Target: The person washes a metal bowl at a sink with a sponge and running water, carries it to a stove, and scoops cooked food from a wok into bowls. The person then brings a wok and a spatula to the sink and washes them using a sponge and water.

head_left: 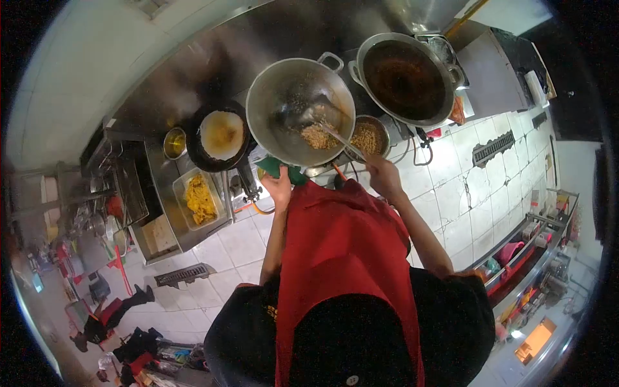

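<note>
My left hand (278,187) is closed on a green cloth (271,166) at the near edge of a large metal pot (264,109). My right hand (383,175) grips the handle of a long metal utensil (345,142), whose far end is in the pot. A clump of brown, crumbly food (318,137) lies in the pot around the utensil's end. Just right of the pot, partly under my right forearm's side, sits a smaller pan of similar brown food (366,137).
A wide pot of dark liquid (405,80) stands at the right. On the left are a black pan with a pale round sheet (222,135), a small bowl of yellow liquid (175,143) and a plastic tub of yellow food (200,200). Another person (106,319) is at the far lower left.
</note>
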Available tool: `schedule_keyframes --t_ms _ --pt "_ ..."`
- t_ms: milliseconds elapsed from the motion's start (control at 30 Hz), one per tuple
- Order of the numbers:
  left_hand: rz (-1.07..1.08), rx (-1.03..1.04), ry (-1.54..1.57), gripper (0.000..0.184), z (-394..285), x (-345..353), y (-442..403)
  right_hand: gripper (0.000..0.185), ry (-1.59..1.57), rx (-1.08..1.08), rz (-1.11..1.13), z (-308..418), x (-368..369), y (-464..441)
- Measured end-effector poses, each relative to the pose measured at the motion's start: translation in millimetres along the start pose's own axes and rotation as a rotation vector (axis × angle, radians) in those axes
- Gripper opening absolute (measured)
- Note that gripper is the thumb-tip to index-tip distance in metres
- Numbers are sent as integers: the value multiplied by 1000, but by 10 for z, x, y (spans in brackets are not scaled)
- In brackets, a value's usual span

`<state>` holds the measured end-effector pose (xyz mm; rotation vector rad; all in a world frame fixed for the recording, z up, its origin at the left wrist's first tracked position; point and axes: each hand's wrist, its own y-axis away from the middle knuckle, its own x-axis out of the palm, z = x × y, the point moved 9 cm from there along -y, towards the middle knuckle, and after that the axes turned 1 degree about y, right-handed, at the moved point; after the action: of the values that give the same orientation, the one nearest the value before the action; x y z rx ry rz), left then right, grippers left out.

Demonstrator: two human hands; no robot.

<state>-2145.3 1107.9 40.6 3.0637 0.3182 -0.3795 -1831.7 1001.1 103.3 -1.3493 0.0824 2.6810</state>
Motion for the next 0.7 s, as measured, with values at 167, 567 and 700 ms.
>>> schedule_keyframes --t_ms 167,567,700 --pt "-72 13 -25 5 -103 -39 26 58 140 -78 -150 250 92 -721" --pt "31 115 53 6 -100 -45 -58 58 256 91 -32 312 23 -45" --pt "53 41 72 7 -6 -12 -56 64 359 95 -69 315 243 -413"
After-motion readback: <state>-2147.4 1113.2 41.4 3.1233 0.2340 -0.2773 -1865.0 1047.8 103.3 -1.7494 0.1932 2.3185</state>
